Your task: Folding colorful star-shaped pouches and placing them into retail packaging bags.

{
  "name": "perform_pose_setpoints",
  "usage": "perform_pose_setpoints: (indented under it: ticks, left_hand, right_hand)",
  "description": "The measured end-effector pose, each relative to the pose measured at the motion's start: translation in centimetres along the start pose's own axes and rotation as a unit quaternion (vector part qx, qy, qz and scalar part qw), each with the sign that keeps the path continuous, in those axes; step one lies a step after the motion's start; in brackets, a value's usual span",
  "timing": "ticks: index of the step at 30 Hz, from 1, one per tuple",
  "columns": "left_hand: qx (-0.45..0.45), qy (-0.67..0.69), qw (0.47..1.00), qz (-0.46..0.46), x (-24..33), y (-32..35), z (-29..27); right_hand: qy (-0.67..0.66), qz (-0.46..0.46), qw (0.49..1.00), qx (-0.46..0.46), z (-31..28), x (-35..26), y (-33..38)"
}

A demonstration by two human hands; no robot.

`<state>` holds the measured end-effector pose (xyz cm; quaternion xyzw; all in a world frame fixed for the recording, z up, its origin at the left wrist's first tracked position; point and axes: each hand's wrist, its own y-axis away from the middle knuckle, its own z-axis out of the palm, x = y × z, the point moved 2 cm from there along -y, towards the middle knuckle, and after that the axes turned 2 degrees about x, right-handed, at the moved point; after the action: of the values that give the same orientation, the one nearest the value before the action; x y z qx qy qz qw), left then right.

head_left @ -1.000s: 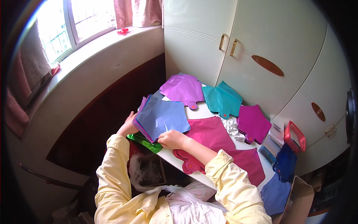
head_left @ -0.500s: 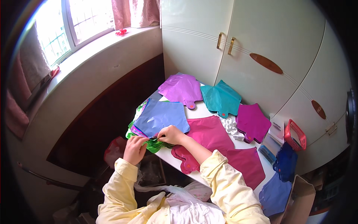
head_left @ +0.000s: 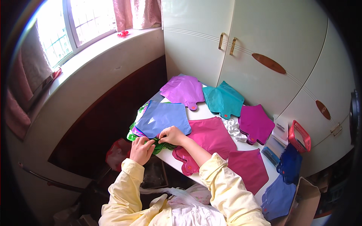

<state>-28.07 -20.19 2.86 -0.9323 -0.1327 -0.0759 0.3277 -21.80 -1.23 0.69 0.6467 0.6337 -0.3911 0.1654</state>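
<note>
A stack of flat, shiny plastic bag-like sheets lies on the white table's left side, a blue sheet (head_left: 164, 118) on top. Green sheets (head_left: 161, 148) show under its near edge, with several colours layered at its left. My right hand (head_left: 172, 136) rests over the near edge of the blue sheet, thumb and fingers pinched together. Beside it, at the table's edge, my left hand (head_left: 141, 151) has its fingers curled against the green sheets. Both hands' fingertips are close together, and what lies between them is too small to make out.
Stacks of purple (head_left: 183, 90), teal (head_left: 223, 98), magenta (head_left: 256, 123) and red sheets (head_left: 211, 133) cover the table. White curled pieces (head_left: 232, 128) lie among them. At the right are a red basket (head_left: 299, 136), dark blue sheets (head_left: 289, 162) and a cardboard box (head_left: 304, 201). A white cabinet (head_left: 279, 37) stands behind.
My left hand has shifted slightly right and down, and its fingers have come in against the green sheets. My right hand has moved a little left.
</note>
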Motion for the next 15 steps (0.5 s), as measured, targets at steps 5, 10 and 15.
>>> perform_pose_setpoints:
  ticks: [5,10,15]
  left_hand:
    - [-0.004,-0.044,0.999,-0.014,-0.3,-0.5,-0.1]
    - [-0.001,-0.028,1.0,-0.014,0.3,-0.6,-0.4]
    - [-0.03,-0.091,0.992,-0.082,-1.0,0.0,0.6]
  right_hand:
    - [-0.022,0.029,0.999,-0.008,-0.1,0.1,0.0]
    - [-0.049,0.064,0.997,0.003,-0.3,0.1,0.1]
    - [-0.045,0.058,0.997,0.017,-0.4,0.0,0.1]
